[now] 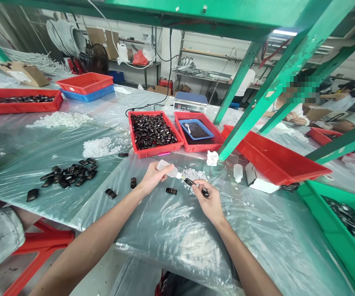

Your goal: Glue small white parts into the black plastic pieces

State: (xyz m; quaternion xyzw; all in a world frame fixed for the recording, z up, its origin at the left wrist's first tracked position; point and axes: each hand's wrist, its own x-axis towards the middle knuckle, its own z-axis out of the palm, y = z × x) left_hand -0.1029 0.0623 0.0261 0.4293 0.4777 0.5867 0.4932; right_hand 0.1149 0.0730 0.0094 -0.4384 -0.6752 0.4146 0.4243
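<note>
My left hand is closed around a white translucent squeeze bottle, tilted so its nozzle points right and down. The nozzle meets or nearly meets the end of a small black plastic part, pinched in the fingers of my right hand. Another black piece shows under that hand's fingers. Below the bottle tip lies a scatter of small white pieces. Loose black parts rest nearby on the plastic-covered table, one black part between my hands and another black part left of my forearm.
A red tray of black parts and a red tray holding a blue tray stand ahead. Green posts rise at right, near a second bottle and a green bin. A black-part pile lies left, near another person's leg.
</note>
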